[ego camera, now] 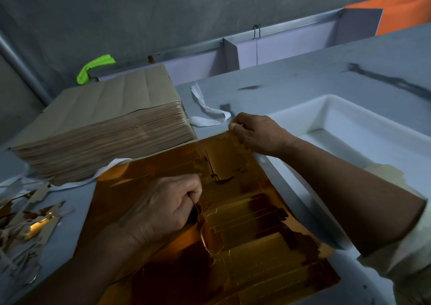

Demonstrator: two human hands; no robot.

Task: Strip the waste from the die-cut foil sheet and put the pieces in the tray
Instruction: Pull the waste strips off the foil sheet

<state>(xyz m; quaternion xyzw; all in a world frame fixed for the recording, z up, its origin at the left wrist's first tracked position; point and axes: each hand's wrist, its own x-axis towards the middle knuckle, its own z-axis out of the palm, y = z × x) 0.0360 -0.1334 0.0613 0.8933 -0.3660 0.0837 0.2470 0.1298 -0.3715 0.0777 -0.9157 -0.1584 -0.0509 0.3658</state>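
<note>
Foil (233, 223) lies flat before me, just beside the tray (363, 118). My left hand (161, 209) pinches what seems a thin waste strip (194, 205) mid-sheet, though blur hides it; my right hand (256, 134) pinches the far edge. If I pull hard or askew, the strip could snap or tear into a piece; if my right grip slips, the foil could lift and crease.

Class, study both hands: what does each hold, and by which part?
The left hand grips the gold foil sheet at a cut edge near its middle; the right hand pinches the sheet's far edge, near the corner.
</note>
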